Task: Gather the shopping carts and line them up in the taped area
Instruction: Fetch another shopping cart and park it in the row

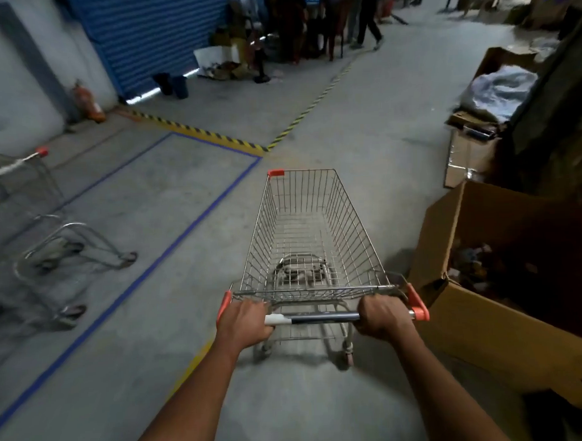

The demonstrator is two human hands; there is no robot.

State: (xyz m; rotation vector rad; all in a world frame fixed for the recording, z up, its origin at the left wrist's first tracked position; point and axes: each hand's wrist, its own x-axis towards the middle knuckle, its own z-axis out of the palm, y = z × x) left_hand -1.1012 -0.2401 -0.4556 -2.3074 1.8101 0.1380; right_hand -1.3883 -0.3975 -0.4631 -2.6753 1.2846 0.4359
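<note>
- The left hand [245, 321] was closed around the left end of the handle bar [319, 317] of a wire shopping cart [311, 232], knuckles up.
- The right hand [382, 316] was clenched on the right end of the same bar, just inside the orange end cap [418, 305].
- The cart stood on the grey concrete floor [362, 125], its basket holding nothing, its nose pointing away from the person (an orange corner guard [276, 172] marked the front left corner).
- It sat outside the blue tape outline [190, 223], to the right of the tape's long edge and near its far corner.
- Inside the outline, at the left edge of the view, stood other carts [35, 209], blurred, one with a red-tipped handle.
- Yellow-and-black hazard tape [197, 129] ran along the floor beyond the blue rectangle.
- Open cardboard boxes [483, 279] stood just beside the cart on its right.
- Farther off were a blue roller shutter [151, 34], a fire extinguisher [89, 98] against the wall, and several people standing [325, 18].
</note>
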